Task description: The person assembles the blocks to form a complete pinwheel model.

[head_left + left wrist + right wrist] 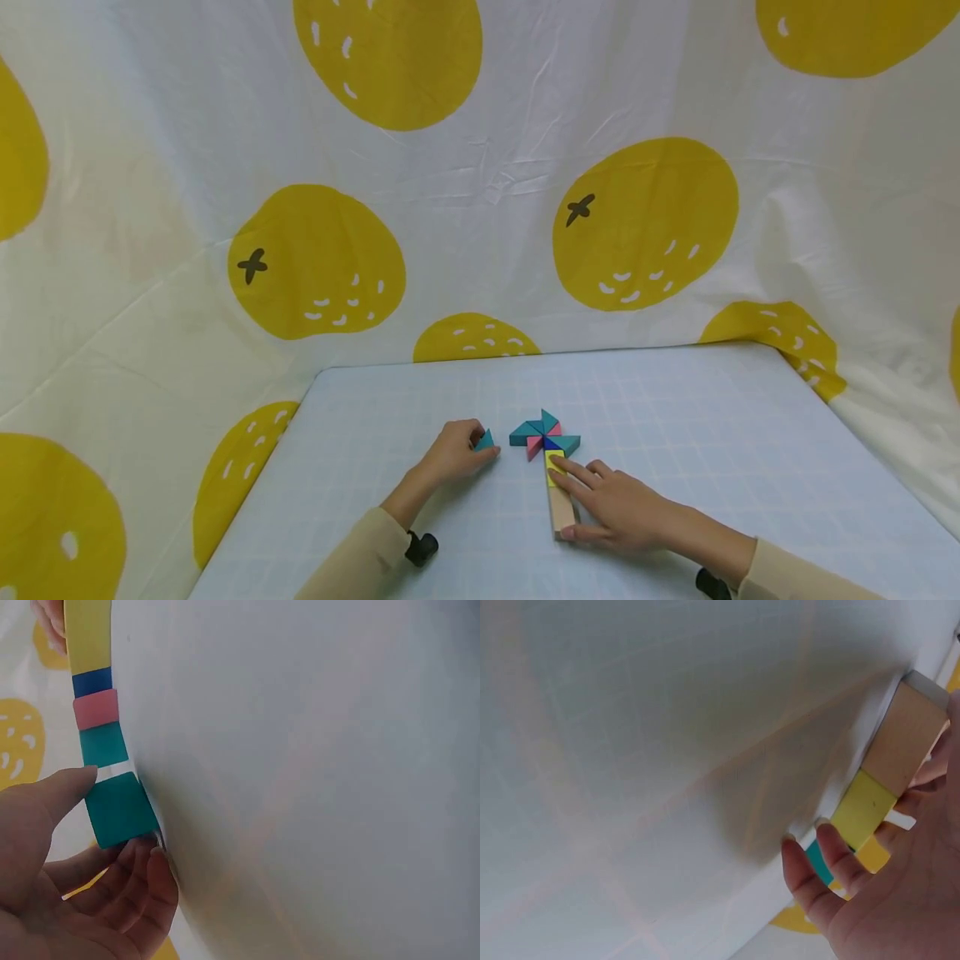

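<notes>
My left hand [459, 450] pinches a teal triangular block [120, 810] between thumb and fingers, just left of a pinwheel shape of blocks. That shape has several teal triangles [521, 432], pink triangles [534, 447] and a dark blue piece [551, 444]. Below the blue piece a yellow block [553, 465] and a plain wooden block [561, 510] lie end to end like a stem. My right hand [622, 508] rests along the stem's right side. Its fairly straight fingers touch the yellow block, and the thumb lies by the wooden block's near end.
The table [750, 467] wears a pale checked cloth. Behind and beside it hangs a white curtain [480, 250] printed with large yellow fruit. A dark strap mount [422, 548] sits on the left wrist, another [712, 583] on the right.
</notes>
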Motion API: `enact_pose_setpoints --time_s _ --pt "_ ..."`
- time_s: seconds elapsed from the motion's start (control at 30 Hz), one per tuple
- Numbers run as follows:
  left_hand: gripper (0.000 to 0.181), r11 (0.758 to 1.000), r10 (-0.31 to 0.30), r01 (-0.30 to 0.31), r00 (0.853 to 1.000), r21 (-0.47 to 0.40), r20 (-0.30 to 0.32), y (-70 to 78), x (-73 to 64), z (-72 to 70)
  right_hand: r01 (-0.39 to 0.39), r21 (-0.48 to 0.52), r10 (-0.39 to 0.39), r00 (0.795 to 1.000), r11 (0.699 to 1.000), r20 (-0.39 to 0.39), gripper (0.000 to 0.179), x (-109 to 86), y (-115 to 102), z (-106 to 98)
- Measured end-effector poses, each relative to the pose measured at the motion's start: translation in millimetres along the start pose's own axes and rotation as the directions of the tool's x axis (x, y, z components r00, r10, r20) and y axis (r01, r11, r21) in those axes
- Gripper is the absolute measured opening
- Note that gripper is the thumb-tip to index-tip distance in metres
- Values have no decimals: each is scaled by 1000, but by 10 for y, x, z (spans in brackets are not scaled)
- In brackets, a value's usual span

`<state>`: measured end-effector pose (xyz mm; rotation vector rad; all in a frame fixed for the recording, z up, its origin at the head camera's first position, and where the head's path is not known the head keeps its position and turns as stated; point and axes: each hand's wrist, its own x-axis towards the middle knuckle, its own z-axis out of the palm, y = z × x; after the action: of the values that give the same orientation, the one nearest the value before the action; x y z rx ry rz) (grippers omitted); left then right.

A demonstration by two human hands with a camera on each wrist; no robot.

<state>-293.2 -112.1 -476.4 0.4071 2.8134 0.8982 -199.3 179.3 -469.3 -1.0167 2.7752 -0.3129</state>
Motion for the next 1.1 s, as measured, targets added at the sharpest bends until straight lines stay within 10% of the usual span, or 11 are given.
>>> enact_pose_setpoints --time_s 0.47,1.1 --pt "24 996 62 -62 998 -61 0 -113 -78 -38 -21 15 21 1000 1000 10 91 10 36 8" --pt "25 991 -25 28 999 -128 27 -93 -117 -12 4 13 -4 1000 1000 -2 89 16 40 9"
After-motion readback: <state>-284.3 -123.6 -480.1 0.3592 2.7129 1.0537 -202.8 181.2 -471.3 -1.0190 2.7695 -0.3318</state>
